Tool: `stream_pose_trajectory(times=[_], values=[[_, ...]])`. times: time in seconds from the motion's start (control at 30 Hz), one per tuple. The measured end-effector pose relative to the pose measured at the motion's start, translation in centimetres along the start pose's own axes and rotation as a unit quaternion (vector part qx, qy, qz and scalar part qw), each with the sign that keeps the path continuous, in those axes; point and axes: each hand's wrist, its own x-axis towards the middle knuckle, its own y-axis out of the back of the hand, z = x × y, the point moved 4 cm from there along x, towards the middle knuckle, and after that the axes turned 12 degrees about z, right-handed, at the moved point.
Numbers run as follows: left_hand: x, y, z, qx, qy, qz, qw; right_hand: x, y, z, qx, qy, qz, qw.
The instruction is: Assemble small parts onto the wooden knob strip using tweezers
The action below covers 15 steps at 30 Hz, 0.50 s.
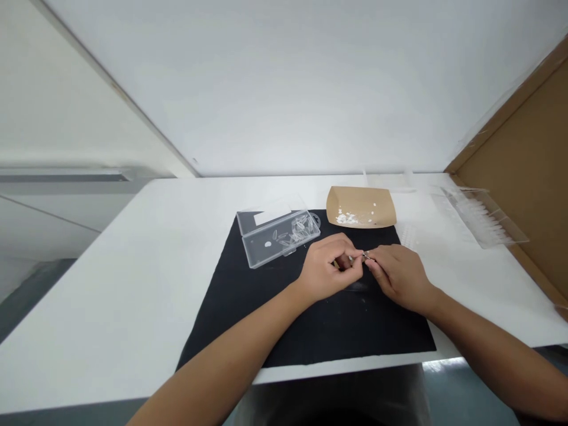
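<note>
My left hand [332,266] is over the black mat, thumb and forefinger closed in a pinch. What it pinches is too small to name. My right hand [399,275] meets it fingertip to fingertip, its fingers closed around a small shiny metal thing [365,255] whose kind I cannot make out. Left of the hands, an open clear plastic case [261,258] lies tilted on the mat, with several clear, pointed nail tips [302,228] in its right end. Behind the hands, a brown paper tray [373,200] holds many small white bits [347,218].
The black mat [310,337] covers the middle of the white table [110,284]. To the right are a clear box of whitish pieces [481,216] and a sheet of small clear dots [408,235]. A brown board [528,154] stands along the right edge; a white wall rises behind.
</note>
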Motion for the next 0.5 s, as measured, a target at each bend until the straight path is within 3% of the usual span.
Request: stream_pose_trajectory(times=[0.27, 0.4, 0.5], values=[[-0.17, -0.13, -0.02, 0.018, 0.051, -0.012, 0.998, 0.00, -0.31, -0.42, 0.040, -0.008, -0.042, 0.998], [-0.30, -0.12, -0.32, -0.005, 0.097, -0.028, 0.995, 0.06, -0.40, -0.28, 0.132, -0.067, -0.079, 0.986], [-0.40, -0.16, -0.60, -0.043, 0.157, -0.036, 0.986, 0.09, -0.39, -0.13, 0.231, -0.132, -0.108, 0.958]])
